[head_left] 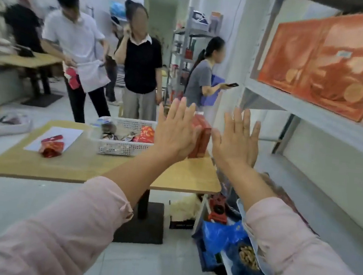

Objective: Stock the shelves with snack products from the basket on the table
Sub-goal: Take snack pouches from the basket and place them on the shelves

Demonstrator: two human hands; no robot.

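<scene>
My left hand (176,128) and my right hand (237,139) are raised in front of me with straight, spread fingers, holding nothing. Behind and between them a red box (202,137) stands on the wooden table (104,169). A white mesh basket (125,145) with several snack packs sits on the table to the left of my left hand. A red snack bag (52,145) lies on a white sheet further left. The grey shelf unit (314,114) is at my right, with large orange boxes (328,68) on its upper shelf.
Three people (78,42) stand beyond the table near another shelf rack (185,54). On the floor and low shelf at my right lie a blue plastic bag (221,234), a red box (219,207) and bowls of snacks (248,257). A second table (24,59) stands at the far left.
</scene>
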